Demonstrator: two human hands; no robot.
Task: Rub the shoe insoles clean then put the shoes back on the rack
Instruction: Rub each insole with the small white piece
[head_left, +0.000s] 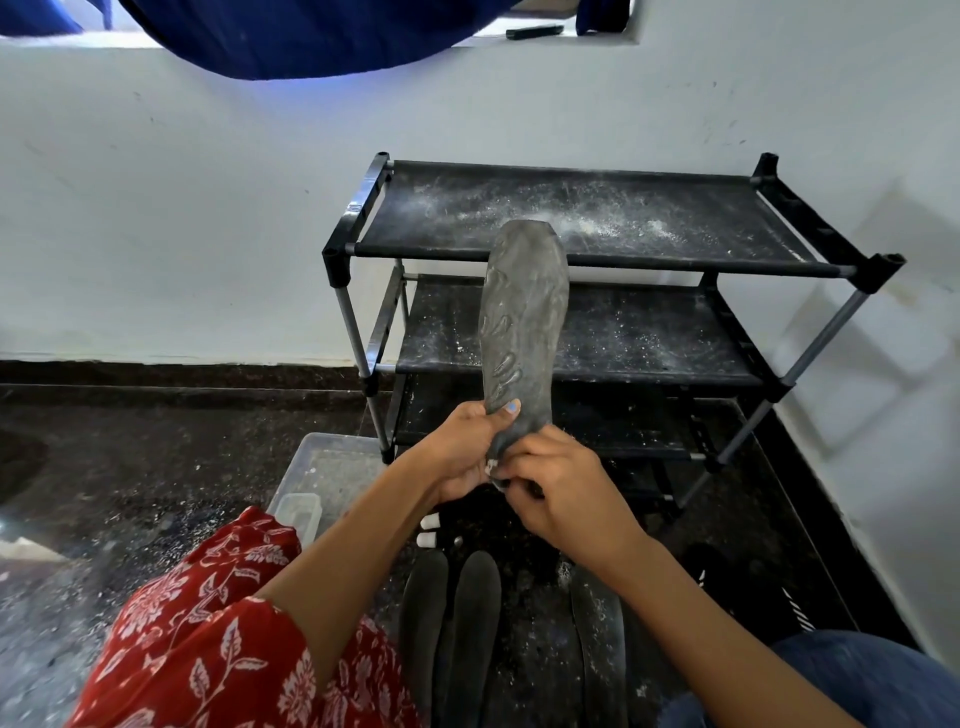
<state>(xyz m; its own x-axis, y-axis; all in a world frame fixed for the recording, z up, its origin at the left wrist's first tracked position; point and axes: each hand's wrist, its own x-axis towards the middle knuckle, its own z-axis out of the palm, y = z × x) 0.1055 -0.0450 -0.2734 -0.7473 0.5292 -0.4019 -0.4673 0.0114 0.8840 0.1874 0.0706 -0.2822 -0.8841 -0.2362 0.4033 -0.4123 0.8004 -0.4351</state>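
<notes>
Just below the centre of the frame, the left hand (464, 453) is gripping the lower end of a dark grey insole (522, 332), its thumb lying across the face with a blue-painted nail showing. The right hand (558, 488) is curling around the same bottom end from the right, fingers pinching it; something small and pale is peeking out between the two hands — too hidden to identify. The insole is standing upright, its top reaching the centre of the frame and covering part of the black shoe rack (613, 270) behind it, whose shelves are dusted with white powder. At the bottom centre, more dark insoles (452, 618) are lying on the speckled floor, partly covered by the forearms. To the lower right, a black shoe (748, 592) is sitting in shadow, hard to make out. At lower left, a clear plastic container (322, 467) is partly cut off by a red floral sleeve (218, 623).
</notes>
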